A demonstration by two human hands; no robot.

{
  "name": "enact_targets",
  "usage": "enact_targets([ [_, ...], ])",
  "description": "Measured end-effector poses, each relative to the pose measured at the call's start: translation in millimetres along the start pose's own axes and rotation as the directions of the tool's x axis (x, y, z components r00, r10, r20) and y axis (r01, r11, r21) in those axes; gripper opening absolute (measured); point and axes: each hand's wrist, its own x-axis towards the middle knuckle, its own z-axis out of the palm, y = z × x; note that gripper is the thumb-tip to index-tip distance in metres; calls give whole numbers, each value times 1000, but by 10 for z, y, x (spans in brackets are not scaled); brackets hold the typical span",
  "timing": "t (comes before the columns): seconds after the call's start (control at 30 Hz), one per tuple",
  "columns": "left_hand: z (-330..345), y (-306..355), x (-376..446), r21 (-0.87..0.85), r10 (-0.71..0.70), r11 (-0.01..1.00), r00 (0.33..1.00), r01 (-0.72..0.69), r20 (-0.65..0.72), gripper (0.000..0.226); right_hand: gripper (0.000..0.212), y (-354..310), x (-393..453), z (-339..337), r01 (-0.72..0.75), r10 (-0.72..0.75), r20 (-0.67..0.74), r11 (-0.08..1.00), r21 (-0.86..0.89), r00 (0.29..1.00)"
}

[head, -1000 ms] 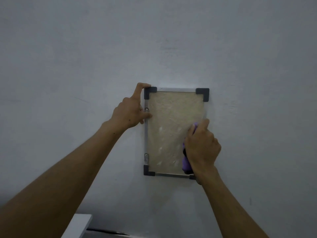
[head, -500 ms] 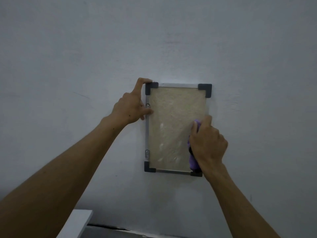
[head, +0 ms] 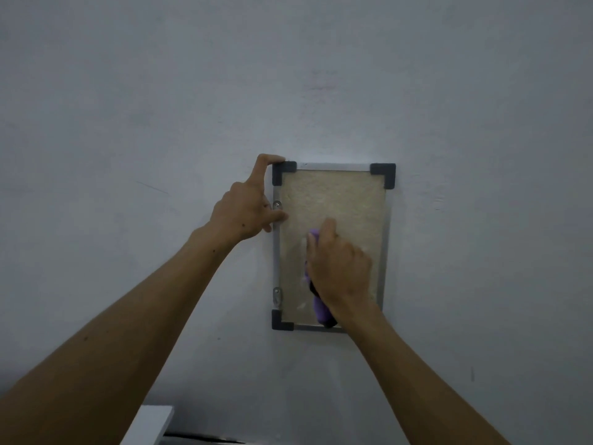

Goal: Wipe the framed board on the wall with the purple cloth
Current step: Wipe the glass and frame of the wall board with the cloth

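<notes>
Beige rectangular board in a grey metal frame (head: 337,200) mounted on the pale wall (head: 160,123) at picture centre, upper-left corner pinched by the left hand (head: 247,213), crumpled purple cloth (head: 321,309) pressed against the lower middle by the right hand (head: 340,271), fingers curled round it

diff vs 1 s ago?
The right hand slid the purple cloth leftward, from the board's right edge toward its middle. The left hand stayed gripping the frame's upper left corner. Nothing was taken up or let go.
</notes>
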Motion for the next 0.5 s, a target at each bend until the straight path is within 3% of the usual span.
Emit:
enact_targets([
  [0.17,-12,11,-8,-24,-1,1000,1000,1,14,87,27,369,62,-175,-183,178,-74,981,-63,981],
  [0.3,-22,5,-21,-32,8,999,1000,-7,20,87,28,477,121,-262,-311,308,-97,950,-10,946],
  [0.4,-14,1,-14,-38,15,999,1000,-14,17,87,28,297,94,-211,-320,319,-104,947,5,942],
  [0.5,2,-11,-9,-34,12,999,1000,-11,5,87,27,33,26,-77,-220,221,-64,975,13,973],
])
